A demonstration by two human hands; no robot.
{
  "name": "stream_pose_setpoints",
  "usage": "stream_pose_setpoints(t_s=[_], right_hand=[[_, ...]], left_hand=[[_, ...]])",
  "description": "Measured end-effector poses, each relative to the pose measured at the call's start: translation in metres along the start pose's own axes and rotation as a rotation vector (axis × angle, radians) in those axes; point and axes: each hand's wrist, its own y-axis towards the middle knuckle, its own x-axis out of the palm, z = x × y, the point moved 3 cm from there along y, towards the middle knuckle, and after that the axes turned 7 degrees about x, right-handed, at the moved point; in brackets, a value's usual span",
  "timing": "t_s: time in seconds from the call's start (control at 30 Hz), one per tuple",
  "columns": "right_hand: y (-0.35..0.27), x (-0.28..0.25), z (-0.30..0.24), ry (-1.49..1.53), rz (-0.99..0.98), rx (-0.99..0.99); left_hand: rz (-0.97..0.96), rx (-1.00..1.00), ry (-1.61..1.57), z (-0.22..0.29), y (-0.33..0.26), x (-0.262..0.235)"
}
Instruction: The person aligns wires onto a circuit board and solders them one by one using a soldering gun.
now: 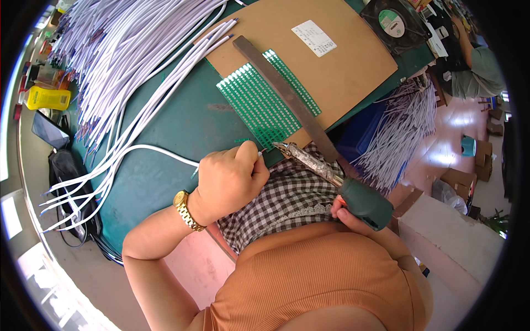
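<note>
My left hand (227, 179), with a gold watch on its wrist, is closed around the end of a white cable (165, 153). A thin bare wire end pokes out past its fingers. My right hand (353, 219) grips a soldering gun (367, 204) by its dark green body, which hides most of the fingers. The gun's metal tip is close to that wire end, at the lower edge of the green circuit boards (251, 102); I cannot tell if they touch. Across the boards lies a brown bar (290, 96), all on a brown cardboard sheet (353, 55).
A large heap of white cables (127, 49) covers the far left of the green table (190, 118). A black fan (395, 25) stands at the far right. Beside the table, more cables (406, 127) hang near a blue bin (359, 129). Another person's arm (466, 47) shows at the upper right.
</note>
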Motion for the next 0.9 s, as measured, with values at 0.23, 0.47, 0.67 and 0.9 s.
stream_pose_setpoints(t_s=[0.23,0.47,0.67,0.9], right_hand=[[0.0,0.005,0.011,-0.051,0.051,-0.068],[0.001,0.008,0.01,-0.351,0.086,-0.019],[-0.003,0.012,0.033,-0.408,0.088,-0.062],[-0.003,0.011,0.042,-0.539,0.194,-0.281]], left_hand=[[-0.007,-0.059,-0.036,0.001,0.003,-0.001],[-0.017,-0.08,-0.055,-0.001,0.004,0.001],[-0.039,-0.098,-0.05,-0.001,0.005,-0.001],[-0.041,-0.099,-0.067,-0.001,0.005,-0.001]])
